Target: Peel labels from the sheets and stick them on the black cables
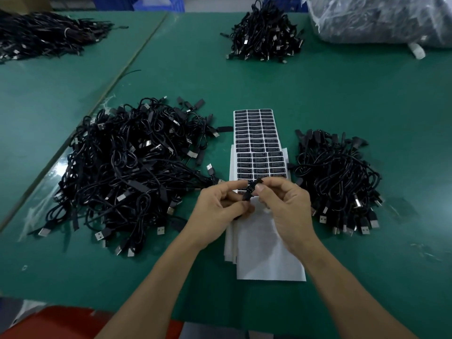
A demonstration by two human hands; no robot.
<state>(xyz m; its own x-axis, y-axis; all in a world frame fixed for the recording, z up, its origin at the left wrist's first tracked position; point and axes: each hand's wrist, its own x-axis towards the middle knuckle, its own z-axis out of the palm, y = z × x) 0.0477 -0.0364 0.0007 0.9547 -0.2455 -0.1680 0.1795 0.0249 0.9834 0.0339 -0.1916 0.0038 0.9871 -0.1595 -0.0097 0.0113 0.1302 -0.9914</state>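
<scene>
A: Hands?

B: Both of yours were over the near part of the label sheets (256, 143), close together. Your left hand (221, 204) pinched the lower part of one black cable (252, 189) between thumb and curled fingers. Your right hand (285, 204) pinched its upper end, thumb and forefinger clamped on it.

A: Label on it?

B: Couldn't tell. Anything there was too small and dark against the cable.

A: Sheets?

B: They lay flat on the green table (318, 94), dead centre, running away from you. The far part carried rows of black labels, three across. The near part was bare white backing (266, 253), with several sheets fanned out under your wrists.

A: Stock?

B: You had a large pile of cables (127, 172) on your left, its edge just beside the sheets. A smaller pile (337, 177) sat on your right, also just beside them. USB plugs showed in both.

A: Further out?

B: A third pile (265, 35) sat at far centre, well apart from the sheets. A fourth pile (41, 35) was at far left, past a seam in the table. A clear plastic bag (381, 18) of dark goods filled the far right corner. Blue crates (146, 2) stood behind the far edge. A red object (61, 321) was at near left, too blurred to identify.
</scene>
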